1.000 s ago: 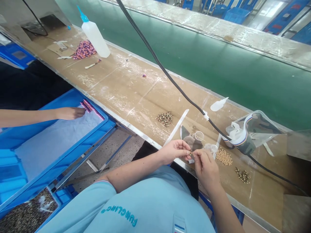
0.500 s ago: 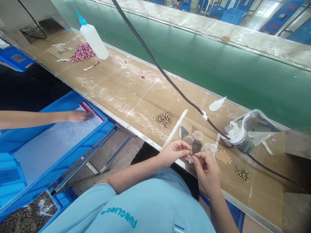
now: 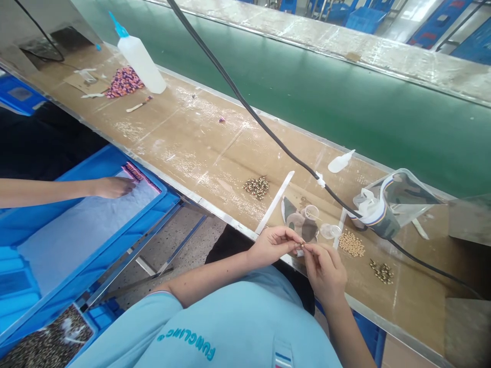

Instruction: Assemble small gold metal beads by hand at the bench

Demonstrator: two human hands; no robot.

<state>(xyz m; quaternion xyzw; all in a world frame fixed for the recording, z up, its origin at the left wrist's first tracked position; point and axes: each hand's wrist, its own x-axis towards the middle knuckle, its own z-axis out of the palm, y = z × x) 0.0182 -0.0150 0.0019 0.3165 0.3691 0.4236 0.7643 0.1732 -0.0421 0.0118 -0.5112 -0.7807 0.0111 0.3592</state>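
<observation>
Over the front edge of the brown-covered bench (image 3: 226, 153), my left hand (image 3: 274, 246) pinches a tiny piece between thumb and fingertips. Its details are too small to make out. My right hand (image 3: 326, 268) is closed beside it, fingertips meeting the left ones at that piece; what it grips is hidden. Just beyond the hands lie a dark patterned sheet (image 3: 294, 217) and small clear cups (image 3: 310, 212). To the right are a pile of tan beads (image 3: 352, 243) and some dark-and-gold pieces (image 3: 381, 271). Another dark-and-gold pile (image 3: 256, 188) sits left of a white strip (image 3: 274, 203).
A black cable (image 3: 245, 105) crosses above the bench. A clear pouch (image 3: 402, 197) stands at right, a white bottle (image 3: 141, 64) and pink-purple pile (image 3: 125, 82) at far left. Another person's hand (image 3: 115, 187) reaches over a blue tray (image 3: 153, 209).
My fingertips have come together around the small piece. The other person's hand has shifted slightly left and down in the picture, and the whole view has moved a little.
</observation>
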